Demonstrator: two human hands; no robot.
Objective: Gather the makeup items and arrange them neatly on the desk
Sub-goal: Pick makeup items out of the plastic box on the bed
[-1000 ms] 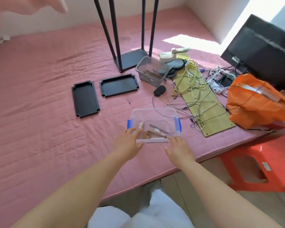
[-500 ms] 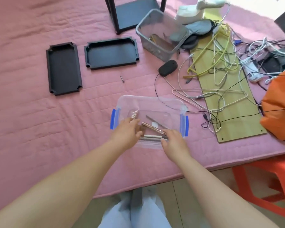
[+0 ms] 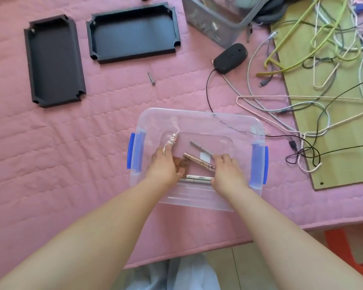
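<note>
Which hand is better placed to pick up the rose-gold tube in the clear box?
Right. The right hand has its fingertips at the near end of the rose-gold tube; the left hand sits over the brown palette.

A single head-mounted wide-angle camera supplied the only view. It looked forward and steeply downward from above the person's forearms, which entered from the bottom edge. The view was close: the clear storage box point(image 3: 197, 122) on the pink quilted bed cover point(image 3: 50, 153) occupied the centre of the frame. The upper edge cropped the grey bin point(image 3: 218, 24) and the black trays point(image 3: 132, 34). The right side took in the wooden board point(image 3: 333, 153) with tangled cables. The bottom edge reached the floor tiles point(image 3: 249, 268). Wide-angle curvature bent straight lines near the borders.
</note>
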